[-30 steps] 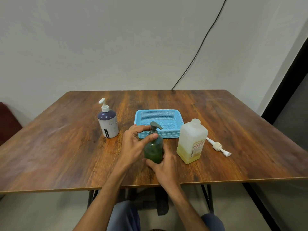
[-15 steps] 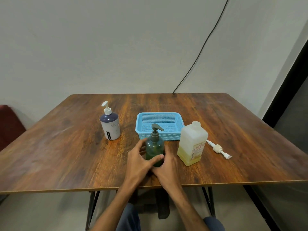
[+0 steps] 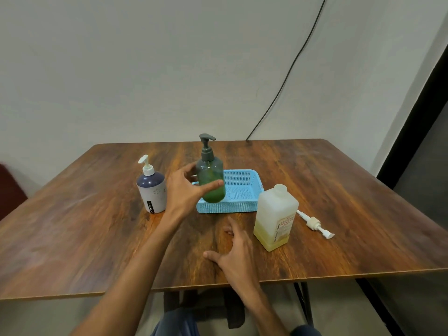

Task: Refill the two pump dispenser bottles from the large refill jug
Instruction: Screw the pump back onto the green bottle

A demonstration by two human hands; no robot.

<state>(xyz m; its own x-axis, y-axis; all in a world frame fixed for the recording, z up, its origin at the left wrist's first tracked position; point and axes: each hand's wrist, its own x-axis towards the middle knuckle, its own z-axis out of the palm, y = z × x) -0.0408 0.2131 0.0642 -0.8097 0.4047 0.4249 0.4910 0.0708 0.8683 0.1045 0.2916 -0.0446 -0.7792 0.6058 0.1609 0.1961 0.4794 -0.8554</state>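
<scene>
Left hand (image 3: 184, 190): grip clamped around the green pump bottle (image 3: 210, 180), held upright above the blue basket (image 3: 244, 190), centre of frame
Right hand (image 3: 236, 253): fingers apart, flat on the surface (image 3: 72, 238), holding nothing
Refill jug (image 3: 275, 217): right of centre, uncapped, low on yellow liquid; its white pump (image 3: 315, 224) lies just beside it
Second bottle (image 3: 152, 187): left of the basket, pump on
Progress: green bottle looks about half full and capped, so likely done; second bottle looks untouched
</scene>
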